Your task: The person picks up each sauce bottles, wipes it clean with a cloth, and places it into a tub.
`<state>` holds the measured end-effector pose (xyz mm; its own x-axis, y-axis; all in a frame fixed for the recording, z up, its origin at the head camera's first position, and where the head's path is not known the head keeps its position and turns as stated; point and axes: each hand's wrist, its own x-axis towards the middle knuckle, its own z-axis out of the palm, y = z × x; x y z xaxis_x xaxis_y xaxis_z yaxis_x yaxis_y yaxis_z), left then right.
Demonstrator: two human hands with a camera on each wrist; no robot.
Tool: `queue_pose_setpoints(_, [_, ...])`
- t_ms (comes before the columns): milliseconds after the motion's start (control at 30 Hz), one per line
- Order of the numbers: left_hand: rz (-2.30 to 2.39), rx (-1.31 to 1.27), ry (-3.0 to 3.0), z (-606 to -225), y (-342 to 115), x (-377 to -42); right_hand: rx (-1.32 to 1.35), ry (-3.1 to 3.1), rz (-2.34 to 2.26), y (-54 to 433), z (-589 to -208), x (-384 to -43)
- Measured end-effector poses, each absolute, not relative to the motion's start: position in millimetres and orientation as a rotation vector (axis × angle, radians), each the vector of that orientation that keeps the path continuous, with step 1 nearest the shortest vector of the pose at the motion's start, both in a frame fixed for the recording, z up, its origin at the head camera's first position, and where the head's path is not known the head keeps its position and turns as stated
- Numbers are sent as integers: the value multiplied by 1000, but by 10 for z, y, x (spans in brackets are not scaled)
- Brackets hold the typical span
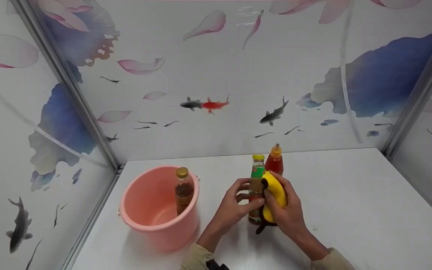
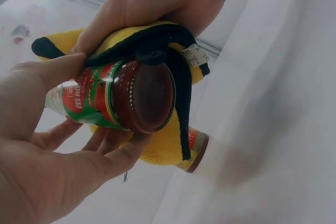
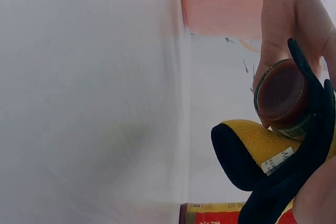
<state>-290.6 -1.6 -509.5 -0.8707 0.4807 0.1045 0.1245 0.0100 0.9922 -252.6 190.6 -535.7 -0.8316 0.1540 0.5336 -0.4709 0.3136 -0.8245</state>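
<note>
My left hand [image 1: 233, 204] grips a glass sauce bottle [image 1: 257, 183] with a yellow cap and a green and red label. Its round base [image 2: 152, 98] shows in the left wrist view, held off the table. In my right hand [image 1: 287, 210] is a yellow cleaning cloth [image 1: 276, 191] with black edging, folded and pressed against the bottle's side. A small white tag [image 3: 277, 161] hangs from the cloth in the right wrist view. Just behind stands a red squeeze bottle [image 1: 275, 163] with an orange cap, its lower part hidden by the cloth and right hand.
To the left, a pink bucket [image 1: 135, 204] stands on the white table [image 1: 351, 210]. Inside it, a dark sauce bottle [image 1: 184, 193] with a gold cap leans near the right wall. White panels [image 1: 216, 67] printed with fish and petals close off the back and sides.
</note>
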Motion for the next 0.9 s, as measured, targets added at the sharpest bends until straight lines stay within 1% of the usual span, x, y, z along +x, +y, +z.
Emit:
queue_pose_setpoints(200, [1931,700,2038,-5055,-35,-2905,332,-2004,1546,1935,-5308,-2512])
queue_pose_setpoints(400, [1919,704,2217,-4923,-68,-2845,337,-1999,1561,1945,-5299,-2507])
queue_pose_setpoints(633, [1984,705,2383,-4564,-238,-2719,279,-2028,1575,2008,-5334,-2505])
queue_pose_setpoints(900, [2089,727,2594,-4154,-609,-2529,150,-2106,1573,2194,-5385,-2470])
